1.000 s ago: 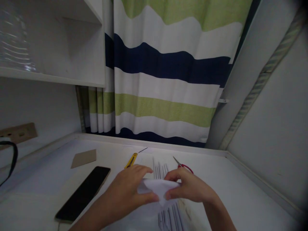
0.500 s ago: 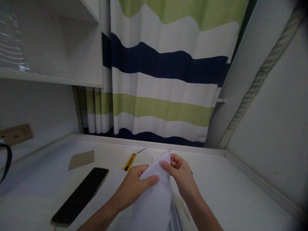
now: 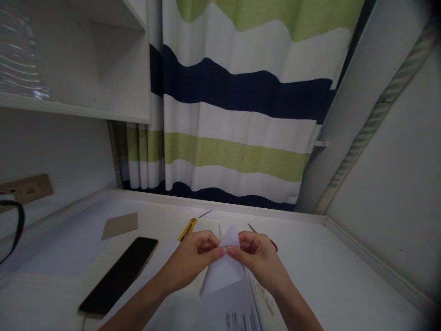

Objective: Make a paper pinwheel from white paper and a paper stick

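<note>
The left hand [image 3: 196, 255] and the right hand [image 3: 257, 253] are both pinching a folded white paper [image 3: 225, 273], with the thumb tips meeting on it. The paper is sitting over the near middle of the bench [image 3: 324, 271], and thin gray-white strips [image 3: 243, 322] are showing just below it, by the near edge. Brown marks [image 3: 265, 294] are showing beside the strips, but they are too blurry to read.

The bench is white, and a raised rim [image 3: 220, 206] is running along its far edge. A curtain [image 3: 237, 126] with green, white and dark blue stripes is hanging behind that edge. A white shelf [image 3: 79, 110] is sticking out above the far left corner.

A black phone [image 3: 119, 278] and a tan card [image 3: 120, 225] are lying toward the left edge. A yellow box cutter [image 3: 188, 229] is lying near the left hand. Red-handled scissors [image 3: 274, 246] are hiding partly behind the right hand. White bench top is stretching from there to the right edge.
</note>
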Motion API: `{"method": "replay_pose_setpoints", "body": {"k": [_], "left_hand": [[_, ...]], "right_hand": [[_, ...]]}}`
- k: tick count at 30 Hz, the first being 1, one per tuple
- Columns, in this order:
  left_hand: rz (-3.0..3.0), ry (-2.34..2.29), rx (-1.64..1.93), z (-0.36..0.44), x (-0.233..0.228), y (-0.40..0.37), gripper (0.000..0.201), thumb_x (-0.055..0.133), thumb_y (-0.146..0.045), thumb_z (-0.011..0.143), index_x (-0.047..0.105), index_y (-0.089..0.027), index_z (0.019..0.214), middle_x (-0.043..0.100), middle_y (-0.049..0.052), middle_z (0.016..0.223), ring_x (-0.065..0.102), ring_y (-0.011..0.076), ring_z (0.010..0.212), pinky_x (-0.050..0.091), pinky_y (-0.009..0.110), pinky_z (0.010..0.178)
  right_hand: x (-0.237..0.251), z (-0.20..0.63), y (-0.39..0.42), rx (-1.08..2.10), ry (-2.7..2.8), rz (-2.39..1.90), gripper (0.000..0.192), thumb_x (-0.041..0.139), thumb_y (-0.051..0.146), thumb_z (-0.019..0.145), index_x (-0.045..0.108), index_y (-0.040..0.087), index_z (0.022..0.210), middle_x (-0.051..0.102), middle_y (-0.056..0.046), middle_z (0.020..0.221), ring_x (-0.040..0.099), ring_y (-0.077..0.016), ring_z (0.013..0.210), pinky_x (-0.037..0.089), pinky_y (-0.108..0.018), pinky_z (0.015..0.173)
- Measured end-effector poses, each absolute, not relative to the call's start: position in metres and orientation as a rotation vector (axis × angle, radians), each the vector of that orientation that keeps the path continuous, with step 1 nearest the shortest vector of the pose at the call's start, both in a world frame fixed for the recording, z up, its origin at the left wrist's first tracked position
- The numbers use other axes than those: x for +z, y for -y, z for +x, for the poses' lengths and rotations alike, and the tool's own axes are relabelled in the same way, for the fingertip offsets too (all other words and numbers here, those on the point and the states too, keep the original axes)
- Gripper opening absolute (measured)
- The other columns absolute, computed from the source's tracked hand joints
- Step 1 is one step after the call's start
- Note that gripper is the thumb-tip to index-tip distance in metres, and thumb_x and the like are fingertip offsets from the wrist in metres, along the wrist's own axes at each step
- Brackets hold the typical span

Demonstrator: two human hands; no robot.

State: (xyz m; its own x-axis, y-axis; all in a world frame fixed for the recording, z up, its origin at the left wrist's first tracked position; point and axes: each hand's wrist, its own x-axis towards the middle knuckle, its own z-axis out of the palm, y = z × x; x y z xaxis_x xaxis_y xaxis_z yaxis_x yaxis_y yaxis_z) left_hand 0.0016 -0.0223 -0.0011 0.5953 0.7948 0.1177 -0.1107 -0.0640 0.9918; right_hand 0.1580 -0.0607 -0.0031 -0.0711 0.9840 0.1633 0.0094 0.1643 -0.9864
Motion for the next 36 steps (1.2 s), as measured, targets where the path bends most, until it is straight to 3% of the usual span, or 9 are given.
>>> {"method": "replay_pose_setpoints", "body": {"k": [5, 12, 17, 23, 29, 36], "left_hand": [[1.455, -0.692, 0.845, 0.000, -0.001, 0.024, 0.016, 0.065, -0.026, 0.066, 0.055, -0.015, 0.059, 0.059, -0.005, 0.056, 0.051, 0.0100, 0.054, 0.035, 0.021, 0.054], [1.562, -0.765, 0.796, 0.000, 0.000, 0.028, 0.014, 0.065, -0.022, 0.063, 0.054, -0.015, 0.060, 0.051, -0.006, 0.052, 0.045, 0.0083, 0.049, 0.030, 0.018, 0.048], [1.580, -0.779, 0.763, -0.002, 0.001, 0.029, 0.020, 0.069, -0.023, 0.059, 0.050, -0.016, 0.059, 0.051, -0.006, 0.051, 0.044, 0.0088, 0.048, 0.029, 0.019, 0.047], [1.583, -0.659, 0.731, -0.003, 0.003, 0.030, 0.016, 0.058, -0.030, 0.072, 0.058, -0.015, 0.066, 0.051, -0.004, 0.058, 0.045, 0.0097, 0.054, 0.031, 0.019, 0.051], [1.594, -0.699, 0.799, -0.002, 0.004, 0.031, 0.018, 0.058, -0.029, 0.072, 0.055, -0.015, 0.061, 0.048, -0.006, 0.055, 0.040, 0.0076, 0.050, 0.027, 0.018, 0.046], [1.672, -0.781, 0.773, -0.003, 0.003, 0.035, 0.018, 0.059, -0.029, 0.072, 0.054, -0.014, 0.064, 0.045, -0.006, 0.054, 0.038, 0.0076, 0.050, 0.026, 0.019, 0.045]], "right_hand": [[0.001, 0.153, 0.064, 0.894, 1.384, -1.160, 0.019, 0.067, 0.035, 0.067, 0.061, 0.017, 0.068, 0.059, 0.001, 0.061, 0.052, -0.0122, 0.054, 0.038, -0.022, 0.047], [0.002, 0.149, 0.067, 0.686, 1.351, -1.246, 0.028, 0.063, 0.029, 0.069, 0.045, 0.018, 0.051, 0.035, 0.007, 0.048, 0.032, -0.0082, 0.045, 0.025, -0.022, 0.042], [0.002, 0.151, 0.066, 0.770, 1.370, -1.209, 0.026, 0.063, 0.034, 0.069, 0.051, 0.017, 0.054, 0.042, 0.006, 0.049, 0.037, -0.0087, 0.046, 0.028, -0.022, 0.043], [0.003, 0.154, 0.068, 0.880, 1.393, -1.163, 0.022, 0.064, 0.036, 0.069, 0.057, 0.016, 0.061, 0.049, 0.004, 0.054, 0.043, -0.0098, 0.048, 0.032, -0.021, 0.044], [0.002, 0.153, 0.067, 0.862, 1.411, -1.155, 0.015, 0.064, 0.029, 0.069, 0.058, 0.016, 0.067, 0.052, 0.003, 0.059, 0.045, -0.0106, 0.054, 0.035, -0.022, 0.049], [0.003, 0.147, 0.071, 0.800, 1.347, -1.192, 0.026, 0.061, 0.033, 0.070, 0.047, 0.018, 0.055, 0.039, 0.007, 0.049, 0.035, -0.0083, 0.046, 0.026, -0.021, 0.043]]}}
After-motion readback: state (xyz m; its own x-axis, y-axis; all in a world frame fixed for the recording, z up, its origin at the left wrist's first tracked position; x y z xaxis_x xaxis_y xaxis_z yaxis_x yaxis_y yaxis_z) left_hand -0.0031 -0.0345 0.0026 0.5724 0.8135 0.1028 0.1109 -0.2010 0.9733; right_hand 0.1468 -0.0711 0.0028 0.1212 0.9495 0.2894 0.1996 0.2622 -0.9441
